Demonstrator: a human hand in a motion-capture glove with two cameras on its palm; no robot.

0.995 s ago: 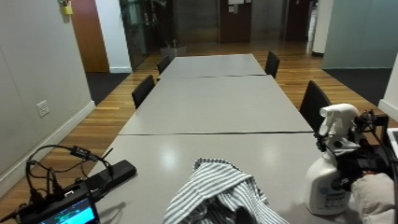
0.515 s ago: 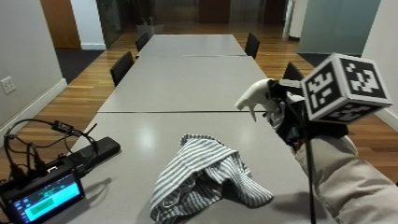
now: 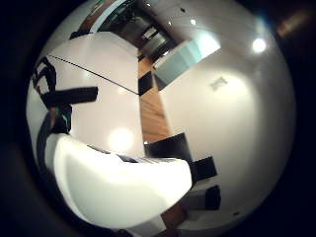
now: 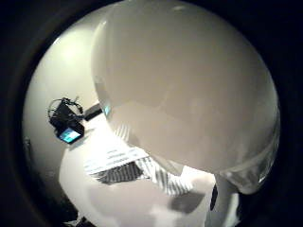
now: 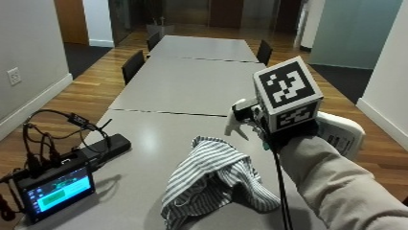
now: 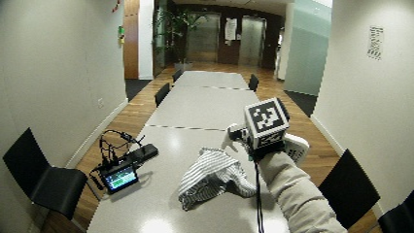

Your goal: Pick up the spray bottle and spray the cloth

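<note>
Bottle (image 5: 341, 134) white, tilted | gloved hand (image 5: 290, 129) fingers round it | cloth (image 5: 213, 179) striped, crumpled

I am holding my gloved right hand (image 5: 287, 132) raised above the table, forearm extended forward, fingers curling around the spray bottle (image 5: 338, 134).

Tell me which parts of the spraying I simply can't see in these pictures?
- Right hand: in the outside view the marker block covers its fingers, so its grip is hidden.
- Spray bottle: mostly behind hand and sleeve; only the nozzle and part of the body show.
- Cloth: too coarse to show any wetness or mist.
</note>
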